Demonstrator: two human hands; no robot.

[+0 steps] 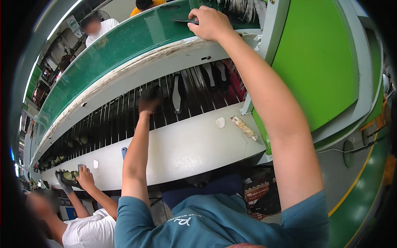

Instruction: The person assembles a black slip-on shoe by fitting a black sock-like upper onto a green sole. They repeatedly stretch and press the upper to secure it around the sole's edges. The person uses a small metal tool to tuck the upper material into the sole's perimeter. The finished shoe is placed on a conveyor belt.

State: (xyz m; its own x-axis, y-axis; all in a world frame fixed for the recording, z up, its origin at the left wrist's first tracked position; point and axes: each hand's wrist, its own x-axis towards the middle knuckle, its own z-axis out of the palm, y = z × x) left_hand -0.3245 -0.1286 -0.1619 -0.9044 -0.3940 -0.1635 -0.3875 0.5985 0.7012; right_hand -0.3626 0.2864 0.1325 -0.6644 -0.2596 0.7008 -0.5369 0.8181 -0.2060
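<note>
Up on the green ledge (136, 35), my right hand (211, 24) is bare and pinches a thin, dark, pointed blade-like tool (185, 21), whose tip points left. My left hand (149, 100), in a dark glove, reaches over the roller conveyor (120, 108). Motion smears its fingers, so whether it holds anything does not show. Just right of it, a dark shoe sole with a pale grey middle (177, 94) lies lengthwise on the rollers. Two similar soles, one on the left (209, 74) and one on the right (222, 71), rest farther right.
The white work ledge (186, 142) carries a round pale disc (220, 122), a wrapped stick-like piece (245, 128) and a blue handle (124, 152). A green panel (318, 70) stands on my right. At lower left, a co-worker in white holds a green shoe (69, 176).
</note>
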